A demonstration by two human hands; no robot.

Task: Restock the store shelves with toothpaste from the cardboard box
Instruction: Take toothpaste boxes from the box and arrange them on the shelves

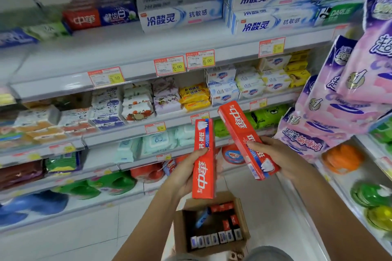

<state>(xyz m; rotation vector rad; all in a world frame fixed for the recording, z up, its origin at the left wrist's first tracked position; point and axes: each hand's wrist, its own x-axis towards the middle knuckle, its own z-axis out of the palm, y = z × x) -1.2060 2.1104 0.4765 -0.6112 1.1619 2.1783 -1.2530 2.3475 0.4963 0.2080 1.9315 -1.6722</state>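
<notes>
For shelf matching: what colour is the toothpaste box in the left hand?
The toothpaste box is red; head view.

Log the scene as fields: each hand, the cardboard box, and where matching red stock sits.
left hand: grips upright red carton near its middle
right hand: grips tilted red carton at its lower end
cardboard box: open, on the floor below the hands, more cartons inside
matching stock: red shelf cartons on top shelf, left of the white-blue cartons
</notes>
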